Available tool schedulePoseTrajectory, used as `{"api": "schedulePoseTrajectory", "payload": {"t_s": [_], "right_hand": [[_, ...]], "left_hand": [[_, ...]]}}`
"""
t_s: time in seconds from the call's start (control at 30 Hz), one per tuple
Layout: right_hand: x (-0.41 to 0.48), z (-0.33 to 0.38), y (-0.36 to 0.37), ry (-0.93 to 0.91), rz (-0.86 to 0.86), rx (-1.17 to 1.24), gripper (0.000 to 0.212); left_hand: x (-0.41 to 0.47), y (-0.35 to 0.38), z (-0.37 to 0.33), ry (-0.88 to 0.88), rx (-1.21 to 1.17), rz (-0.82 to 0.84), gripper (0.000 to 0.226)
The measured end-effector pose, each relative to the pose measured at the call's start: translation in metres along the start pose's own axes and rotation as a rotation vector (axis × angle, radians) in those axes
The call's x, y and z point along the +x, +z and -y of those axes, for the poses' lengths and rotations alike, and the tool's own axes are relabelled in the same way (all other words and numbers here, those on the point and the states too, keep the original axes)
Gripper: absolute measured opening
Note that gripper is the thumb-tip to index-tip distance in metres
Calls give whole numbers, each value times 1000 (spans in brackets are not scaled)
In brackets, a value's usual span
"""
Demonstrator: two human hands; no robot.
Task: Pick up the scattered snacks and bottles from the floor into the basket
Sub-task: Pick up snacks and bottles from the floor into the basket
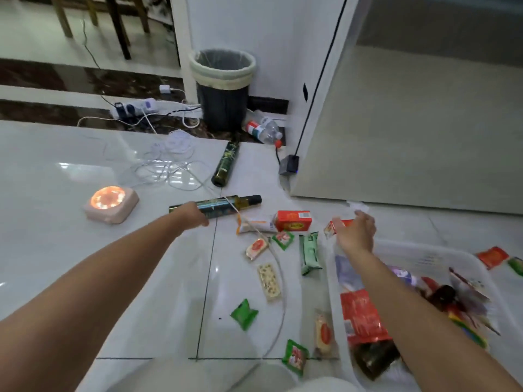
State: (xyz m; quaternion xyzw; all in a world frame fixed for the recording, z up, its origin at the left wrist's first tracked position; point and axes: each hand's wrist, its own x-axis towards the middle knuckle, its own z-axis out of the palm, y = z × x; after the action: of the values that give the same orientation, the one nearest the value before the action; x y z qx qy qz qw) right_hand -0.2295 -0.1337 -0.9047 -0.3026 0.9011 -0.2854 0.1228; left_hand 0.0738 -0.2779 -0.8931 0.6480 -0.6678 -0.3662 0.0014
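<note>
Left hand (195, 215) clasped around dark bottle (223, 205) lying on glossy white tiled floor (56, 171); fingers hidden. Right hand (358, 230) gripping red-and-white snack packet (338, 225) above basket (424, 254), blurred. Loose snacks (268, 281) between arms; second bottle (226, 164) near bin (223, 89).

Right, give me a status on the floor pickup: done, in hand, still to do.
Done: several snack packs already lie in the basket. In hand: the left hand grips a dark bottle lying on the floor; the right hand holds a red-and-white packet. Left: another dark bottle, a clear plastic bottle by the bin, a red box and about ten loose snacks.
</note>
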Motion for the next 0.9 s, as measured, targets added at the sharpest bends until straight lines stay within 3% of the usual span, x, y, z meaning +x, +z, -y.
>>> {"api": "schedulePoseTrajectory", "payload": {"t_s": [0.1, 0.2, 0.4, 0.53, 0.77, 0.9], "right_hand": [[-4, 56, 45, 27, 141, 66, 59], [-5, 68, 72, 73, 254, 42, 56], [31, 32, 102, 12, 319, -91, 57], [43, 21, 126, -76, 411, -199, 65], [63, 14, 152, -245, 504, -399, 75], [72, 12, 158, -303, 480, -524, 78]], "left_hand": [[0, -24, 59, -109, -26, 24, 65], [17, -34, 97, -187, 48, 37, 88], [83, 3, 98, 27, 317, -57, 107], [111, 24, 87, 114, 439, -46, 109], [140, 38, 85, 98, 529, -45, 108], [140, 50, 89, 114, 582, -131, 84]]}}
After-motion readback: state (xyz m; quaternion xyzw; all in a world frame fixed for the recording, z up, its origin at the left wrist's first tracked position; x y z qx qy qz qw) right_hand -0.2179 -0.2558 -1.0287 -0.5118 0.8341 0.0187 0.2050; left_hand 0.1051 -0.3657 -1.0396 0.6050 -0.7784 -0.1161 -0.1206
